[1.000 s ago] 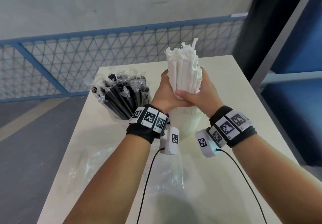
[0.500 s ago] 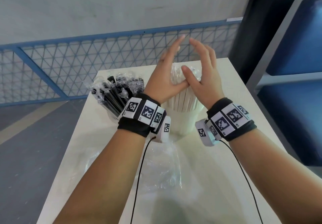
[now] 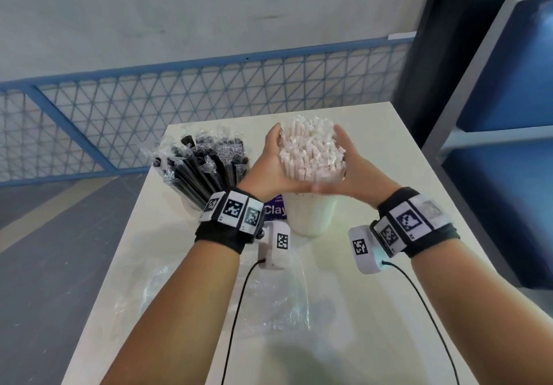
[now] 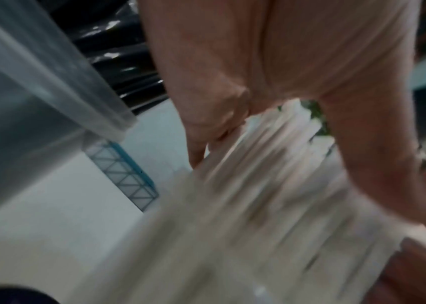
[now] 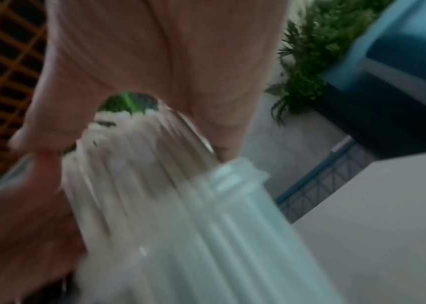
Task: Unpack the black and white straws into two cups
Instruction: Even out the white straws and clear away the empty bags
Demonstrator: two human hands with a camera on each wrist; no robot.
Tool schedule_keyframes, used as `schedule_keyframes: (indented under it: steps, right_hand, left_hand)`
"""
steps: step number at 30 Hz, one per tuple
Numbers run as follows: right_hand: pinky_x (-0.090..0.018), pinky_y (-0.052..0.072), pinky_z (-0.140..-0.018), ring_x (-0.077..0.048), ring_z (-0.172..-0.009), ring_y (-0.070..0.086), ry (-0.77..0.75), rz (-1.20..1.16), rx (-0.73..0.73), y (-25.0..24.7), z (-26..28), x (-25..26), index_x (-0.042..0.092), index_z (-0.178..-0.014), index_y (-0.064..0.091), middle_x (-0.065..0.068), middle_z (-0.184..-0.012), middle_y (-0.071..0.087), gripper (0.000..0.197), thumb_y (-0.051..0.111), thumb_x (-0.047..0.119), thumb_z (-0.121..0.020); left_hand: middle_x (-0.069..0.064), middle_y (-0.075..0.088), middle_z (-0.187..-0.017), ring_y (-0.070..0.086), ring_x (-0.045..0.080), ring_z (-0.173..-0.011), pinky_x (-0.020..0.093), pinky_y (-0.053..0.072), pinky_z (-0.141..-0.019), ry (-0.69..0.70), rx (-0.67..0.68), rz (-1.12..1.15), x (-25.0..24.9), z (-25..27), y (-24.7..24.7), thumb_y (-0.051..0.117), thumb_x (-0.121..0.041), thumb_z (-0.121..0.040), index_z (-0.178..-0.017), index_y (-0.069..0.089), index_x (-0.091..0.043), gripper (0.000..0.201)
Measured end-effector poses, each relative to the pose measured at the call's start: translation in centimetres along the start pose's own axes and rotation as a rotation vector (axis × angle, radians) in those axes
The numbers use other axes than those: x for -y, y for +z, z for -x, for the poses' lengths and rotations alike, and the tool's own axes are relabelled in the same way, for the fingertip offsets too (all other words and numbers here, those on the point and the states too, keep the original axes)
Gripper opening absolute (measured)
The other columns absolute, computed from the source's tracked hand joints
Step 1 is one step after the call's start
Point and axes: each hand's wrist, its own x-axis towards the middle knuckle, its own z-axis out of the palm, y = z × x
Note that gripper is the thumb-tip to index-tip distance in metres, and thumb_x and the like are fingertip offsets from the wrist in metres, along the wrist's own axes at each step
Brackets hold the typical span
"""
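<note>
A bundle of white straws (image 3: 311, 151) stands upright in a white cup (image 3: 311, 217) on the pale table (image 3: 374, 309). My left hand (image 3: 269, 160) lies flat against the bundle's left side and my right hand (image 3: 356, 163) against its right side, fingers extended upward, thumbs meeting in front. To the left, black straws (image 3: 206, 166) in clear wrappers fan out of a second cup (image 3: 190, 209). The blurred left wrist view shows the white straws (image 4: 258, 185) under my palm and a clear cup wall (image 4: 51, 82); the right wrist view shows the straws (image 5: 141, 174) and the cup rim (image 5: 232, 179).
Crumpled clear plastic bags (image 3: 269, 303) lie on the table in front of the cups. A purple label (image 3: 276, 208) shows between the cups. A blue mesh railing (image 3: 179, 100) runs behind the table, and blue shelving (image 3: 493, 145) stands at the right.
One second ago both hands gripped the white bundle raised over the cup. The straws have dropped into the cup, the hands opened, and the palms now press the bundle's sides.
</note>
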Motion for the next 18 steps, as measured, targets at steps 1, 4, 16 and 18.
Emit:
schedule_keyframes:
  steps: [1,4,16,18]
  right_hand:
    - [-0.011,0.033,-0.097,-0.003,-0.127,0.034,0.011,0.094,0.071,0.0,0.0,-0.2,0.025,-0.148,-0.002,0.013,-0.140,0.033,0.118,0.082,0.020,-0.065]
    - [-0.018,0.032,-0.093,-0.008,-0.121,0.044,0.016,0.272,0.066,0.3,-0.7,-0.3,0.025,-0.147,0.012,0.010,-0.135,0.046,0.108,0.082,0.023,-0.065]
    - [-0.022,0.046,-0.089,-0.012,-0.106,0.056,-0.064,-0.061,-0.406,1.3,-1.8,-0.8,0.013,-0.125,0.049,0.004,-0.115,0.060,0.055,0.073,0.025,-0.077]
    - [-0.019,0.045,-0.091,-0.011,-0.109,0.056,-0.156,-0.090,-0.447,1.2,-1.9,0.0,0.012,-0.123,0.048,0.000,-0.118,0.059,0.053,0.072,0.026,-0.078]
  left_hand:
    - [-0.001,0.029,-0.143,0.035,0.008,-0.128,0.022,0.035,-0.105,0.001,0.035,-0.038,0.2,-0.2,0.0,0.084,-0.007,-0.059,-0.145,-0.004,-0.012,0.123]
    - [0.004,0.027,-0.147,0.034,0.013,-0.131,0.025,0.034,-0.106,-0.032,0.014,-0.054,0.6,-1.2,0.1,0.085,-0.003,-0.054,-0.145,-0.005,-0.013,0.128]
    - [0.015,0.049,-0.128,0.054,0.023,-0.117,0.048,0.046,-0.100,0.159,-0.152,0.173,-0.3,-2.2,0.3,0.078,-0.024,-0.058,-0.122,0.042,-0.015,0.074]
    - [0.017,0.049,-0.126,0.055,0.024,-0.116,0.049,0.045,-0.099,0.228,-0.175,0.196,-1.0,-2.3,-0.2,0.077,-0.024,-0.060,-0.117,0.046,-0.017,0.066]
